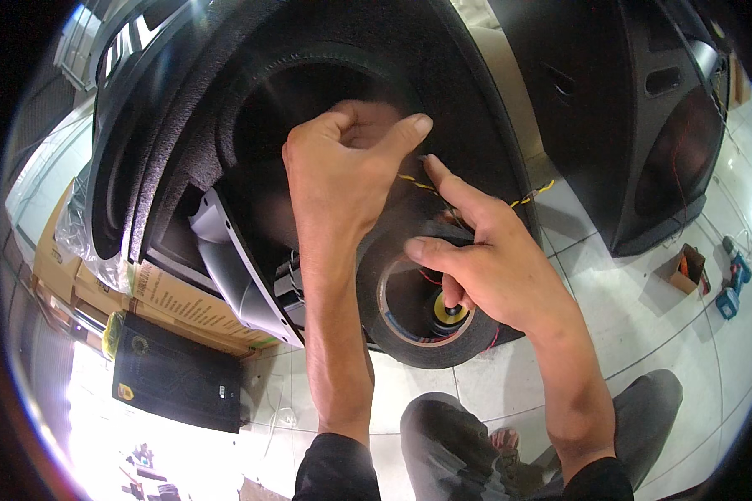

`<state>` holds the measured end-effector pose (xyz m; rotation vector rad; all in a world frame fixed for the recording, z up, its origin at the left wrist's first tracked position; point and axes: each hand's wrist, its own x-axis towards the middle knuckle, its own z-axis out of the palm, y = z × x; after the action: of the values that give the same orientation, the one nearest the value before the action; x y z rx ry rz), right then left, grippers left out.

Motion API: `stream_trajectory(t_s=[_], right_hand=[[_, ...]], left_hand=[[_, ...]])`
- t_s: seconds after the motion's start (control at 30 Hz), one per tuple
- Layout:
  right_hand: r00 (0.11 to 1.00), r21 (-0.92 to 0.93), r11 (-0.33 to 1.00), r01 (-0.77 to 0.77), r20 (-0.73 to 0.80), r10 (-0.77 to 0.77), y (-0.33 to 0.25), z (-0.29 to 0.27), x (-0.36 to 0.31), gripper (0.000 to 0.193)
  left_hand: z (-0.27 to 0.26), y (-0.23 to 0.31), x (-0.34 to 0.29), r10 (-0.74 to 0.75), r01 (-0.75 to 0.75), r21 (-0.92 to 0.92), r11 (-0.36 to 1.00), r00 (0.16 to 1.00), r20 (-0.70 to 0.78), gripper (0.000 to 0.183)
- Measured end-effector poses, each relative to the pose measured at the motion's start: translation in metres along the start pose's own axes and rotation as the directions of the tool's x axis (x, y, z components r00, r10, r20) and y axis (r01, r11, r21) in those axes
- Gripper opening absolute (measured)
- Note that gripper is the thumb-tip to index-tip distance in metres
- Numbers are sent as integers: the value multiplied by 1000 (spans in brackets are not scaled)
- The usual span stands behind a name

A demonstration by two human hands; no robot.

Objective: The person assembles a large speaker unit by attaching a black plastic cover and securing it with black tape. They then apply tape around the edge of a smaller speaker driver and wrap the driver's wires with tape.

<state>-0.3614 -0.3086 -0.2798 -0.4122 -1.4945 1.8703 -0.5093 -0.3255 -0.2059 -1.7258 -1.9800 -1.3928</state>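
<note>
A black textured speaker cabinet [443,75] with a large round opening lies in front of me. Over that opening is my left hand [351,159], its fingers curled in and its thumb stretched to the right; whatever they hold is hidden. My right hand [505,259] has its index finger and thumb apart, with the other fingers bent. Near its index finger runs a twisted yellow-and-black wire [522,200]. Below the thumb sits a wide roll of black tape [430,355]. Through the roll's hole shows a yellow-and-black round part [444,316], partly covered by my right fingers.
A grey horn-shaped panel [234,259] leans left of my left forearm. Another black cabinet [593,108] stands at the right. Beyond it lie a small open carton [683,269] and a blue cordless drill [734,288]. Cardboard boxes [171,296] and a black speaker [175,367] are at the left.
</note>
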Motion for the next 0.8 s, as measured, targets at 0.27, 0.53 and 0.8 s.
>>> stream_trajectory(t_s=[0.27, 0.53, 0.8], right_hand=[[998, 69, 996, 53, 39, -55, 7, 0, 3, 82], [998, 55, 998, 37, 55, -40, 10, 0, 7, 85], [989, 80, 991, 107, 94, -115, 20, 0, 8, 86]], left_hand=[[-1, 4, 0, 32, -32, 43, 999, 999, 14, 30], [-2, 0, -2, 31, -33, 70, 997, 999, 40, 38], [0, -9, -4, 77, -79, 29, 996, 995, 68, 39]])
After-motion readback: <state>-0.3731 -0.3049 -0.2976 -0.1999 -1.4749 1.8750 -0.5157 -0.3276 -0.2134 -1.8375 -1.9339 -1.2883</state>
